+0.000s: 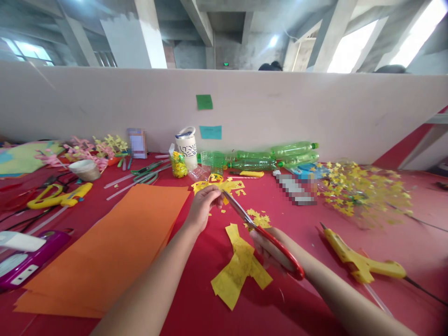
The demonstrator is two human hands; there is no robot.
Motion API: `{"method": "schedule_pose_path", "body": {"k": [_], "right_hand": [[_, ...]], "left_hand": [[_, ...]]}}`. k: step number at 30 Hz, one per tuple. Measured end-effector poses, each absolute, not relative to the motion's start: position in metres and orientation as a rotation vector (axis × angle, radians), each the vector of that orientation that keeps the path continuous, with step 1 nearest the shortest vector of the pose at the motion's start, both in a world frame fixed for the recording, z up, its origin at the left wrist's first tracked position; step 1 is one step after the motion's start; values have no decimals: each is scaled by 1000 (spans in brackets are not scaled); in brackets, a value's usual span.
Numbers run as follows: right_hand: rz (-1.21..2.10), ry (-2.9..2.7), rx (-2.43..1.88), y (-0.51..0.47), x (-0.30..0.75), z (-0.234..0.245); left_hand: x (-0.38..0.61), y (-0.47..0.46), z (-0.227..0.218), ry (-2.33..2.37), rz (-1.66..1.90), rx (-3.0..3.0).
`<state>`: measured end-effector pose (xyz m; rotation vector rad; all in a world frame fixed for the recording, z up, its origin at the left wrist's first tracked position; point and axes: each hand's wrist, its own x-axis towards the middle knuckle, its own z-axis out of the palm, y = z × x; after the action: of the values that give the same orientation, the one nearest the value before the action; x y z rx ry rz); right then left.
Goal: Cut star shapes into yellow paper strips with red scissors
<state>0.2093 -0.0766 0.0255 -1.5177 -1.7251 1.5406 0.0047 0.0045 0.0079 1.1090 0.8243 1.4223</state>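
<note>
Red-handled scissors (261,232): steel blades, nearly closed, tips pointing far-left, centre of the red table (196,303). Blade tips meet a small yellow paper piece (226,200). Left hand (203,207) reaches in from near-left, arm extended, fingers pinched on that piece. Right hand (269,255) is curled through the red loops, gripping the handles, forearm in from near-right. Yellow offcuts (238,273) lie just below the scissors, orange sheet (115,242) to the left. Fingers hide most of the pinched piece, so its shape is unclear; the right hand's fingers are hidden under the handle.
</note>
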Motion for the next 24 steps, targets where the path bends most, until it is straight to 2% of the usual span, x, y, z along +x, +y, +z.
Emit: {"method": "schedule_pose_path", "body": {"k": [24], "right_hand": [[1539, -1725, -1570, -74, 214, 24]], "left_hand": [[-4, 8, 7, 840, 1385, 1158]]}}
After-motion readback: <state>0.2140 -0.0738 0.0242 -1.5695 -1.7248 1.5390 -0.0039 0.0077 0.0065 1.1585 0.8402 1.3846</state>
